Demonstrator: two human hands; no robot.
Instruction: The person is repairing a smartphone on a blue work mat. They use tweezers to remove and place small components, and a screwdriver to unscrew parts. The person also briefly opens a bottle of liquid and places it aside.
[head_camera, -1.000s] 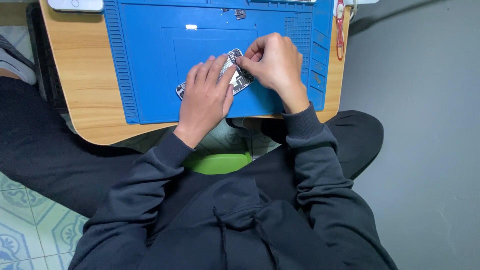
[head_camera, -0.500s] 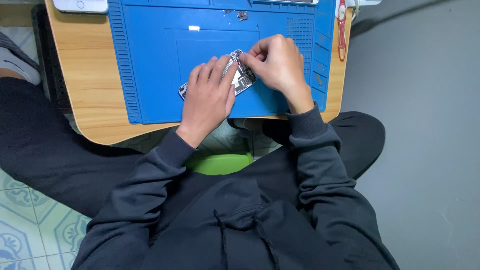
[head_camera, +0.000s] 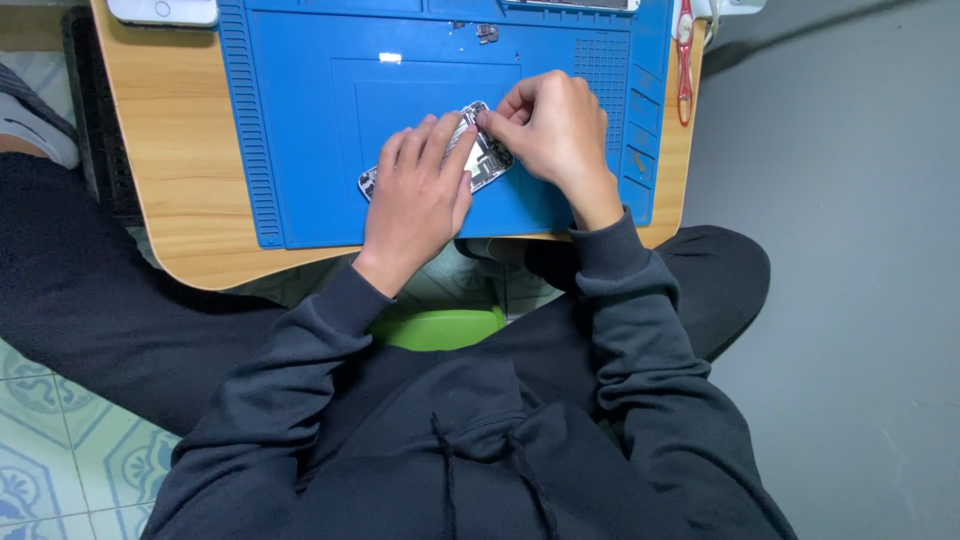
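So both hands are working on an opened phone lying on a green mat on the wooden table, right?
Not quite: the mat is blue, not green, as the head view shows. Both the left hand and right hand are on the opened phone, on the wooden table.

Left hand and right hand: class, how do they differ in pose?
The left hand lies flat, fingers spread, pressing the opened phone down; the right hand is curled, fingertips pinched at the phone's upper end. The left covers the phone's middle; the right meets only its edge. Both are bare, over the blue mat.
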